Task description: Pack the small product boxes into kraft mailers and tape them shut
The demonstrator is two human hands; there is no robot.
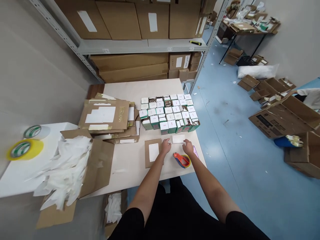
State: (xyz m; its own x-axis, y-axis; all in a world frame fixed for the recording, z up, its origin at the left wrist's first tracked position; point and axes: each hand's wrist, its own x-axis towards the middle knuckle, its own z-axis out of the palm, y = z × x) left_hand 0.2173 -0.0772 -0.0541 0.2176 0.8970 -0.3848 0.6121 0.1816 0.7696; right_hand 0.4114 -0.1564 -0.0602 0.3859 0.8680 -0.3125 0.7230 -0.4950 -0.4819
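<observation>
We record the left grip (166, 146) partly open, thumb and forefinger parted, its fingertips just beside the left end of a small white rectangle (178, 139); we see nothing clearly held there. The right grip (188, 146) has its fingers loosely bent at the rectangle's right end, seemingly touching it; we cannot tell whether they pinch it or only rest. The rectangle is on the bench (127, 166), between the two hands, smooth, matte and plain on top; we cannot tell a flat card from a thin box. Its long axis runs left to right, across our forearms, one short end facing each hand. Just beyond it stand close-packed rows of small boxes (170, 116), white-topped with green sides, some uncovered with glossy contents showing. Left of the left hand lies a white-labelled cardboard piece (153, 152), flat, its longer side running away from us. Nearer us, between the forearms, we note a red looped tool (183, 160) with yellow and blue curved edges. Farther left we have stacked brown cardboard (103, 115), edges uneven and taped, and an open carton (96, 166) heaped with crumpled white paper (67, 163).
</observation>
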